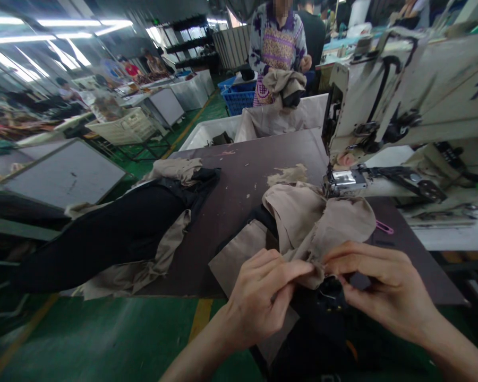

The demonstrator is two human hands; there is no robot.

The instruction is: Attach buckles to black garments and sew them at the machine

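A beige and black garment piece (298, 217) lies bunched at the near edge of the table, its fabric reaching up to the sewing machine. My left hand (263, 292) pinches the frayed beige edge between thumb and fingers. Close beside it, my right hand (378, 284) also pinches the fabric, its fingertips nearly meeting those of the left. Between and below the hands hangs a dark part of the cloth (330, 294). The exact seam held is too small to make out.
A sewing machine (382, 106) stands at the right, with a pink seam ripper-like tool (384, 227) near it. Black and beige garments (123, 228) lie over the table's left side. Beyond the brown tabletop (239, 180), a person (281, 53) handles beige cloth over a white bin (211, 130).
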